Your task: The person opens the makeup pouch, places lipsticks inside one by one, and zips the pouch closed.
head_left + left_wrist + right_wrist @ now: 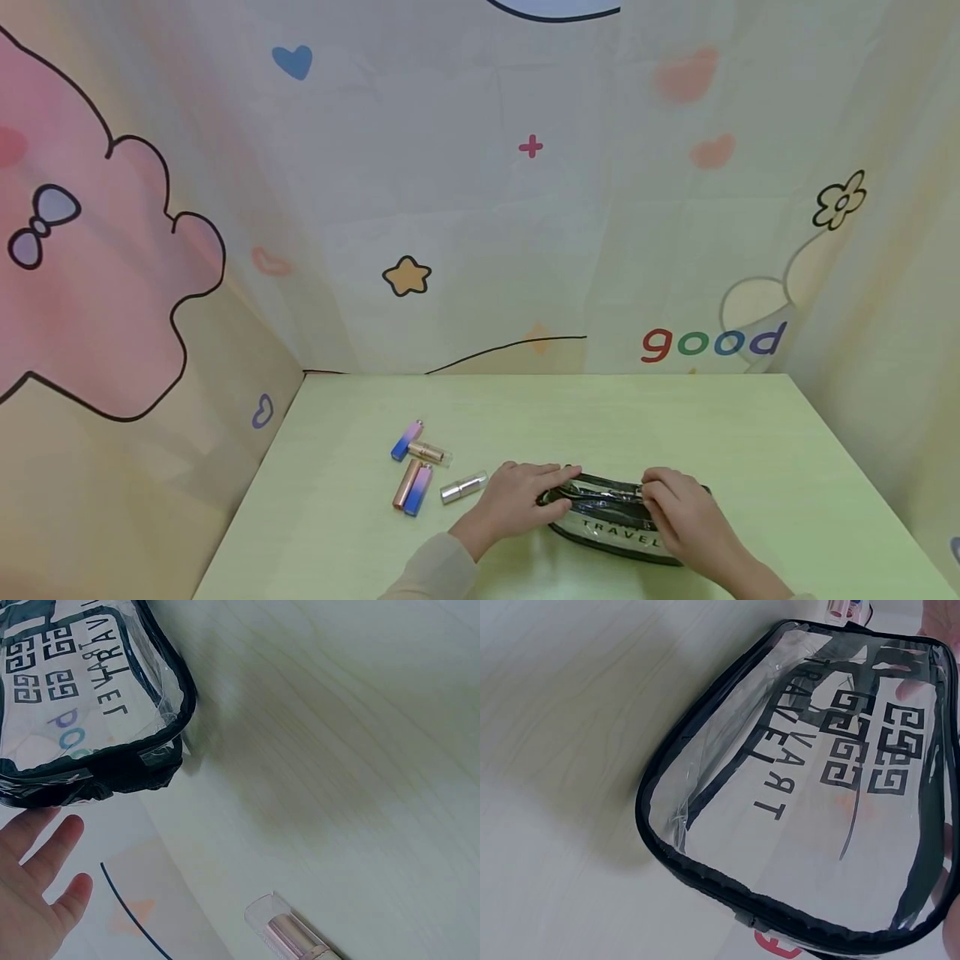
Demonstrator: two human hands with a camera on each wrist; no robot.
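Observation:
A clear pouch with black trim and the word TRAVEL (615,530) stands near the table's front, right of centre; it also shows in the left wrist view (75,712) and the right wrist view (810,795). My left hand (517,498) rests on its left end with the fingers spread; in the left wrist view the fingers of that hand (45,885) lie beside the black edge. At the pouch's upper right, my right hand (690,521) pinches the top edge between thumb and curled fingers. Through the clear sides no contents show.
Left of the pouch lie a silver tube with a clear cap (463,487), a rose-gold tube (407,485), a clear-capped gold tube (429,452) and two pink-and-blue tubes (417,490). A patterned curtain (480,208) hangs behind the pale green table (337,533).

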